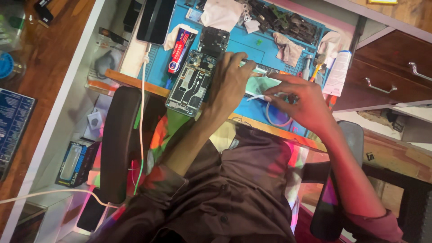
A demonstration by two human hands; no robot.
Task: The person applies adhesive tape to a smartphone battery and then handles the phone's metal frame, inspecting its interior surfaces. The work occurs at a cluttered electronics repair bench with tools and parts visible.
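Both hands work on the blue mat [270,54]: the left hand [231,83] pins the opened phone [191,85], the right hand [299,101] pinches a thin tool [265,72], with rags [288,47] and a glue tube [180,49] crowding close.

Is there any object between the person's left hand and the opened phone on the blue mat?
Nothing visible stands between them. The left hand lies directly beside the opened phone on the blue mat, apparently touching its edge.

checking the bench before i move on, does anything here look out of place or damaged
The opened smartphone with its back cover off lies tilted, its lower end hanging over the blue work mat's front edge. The left hand rests beside it.
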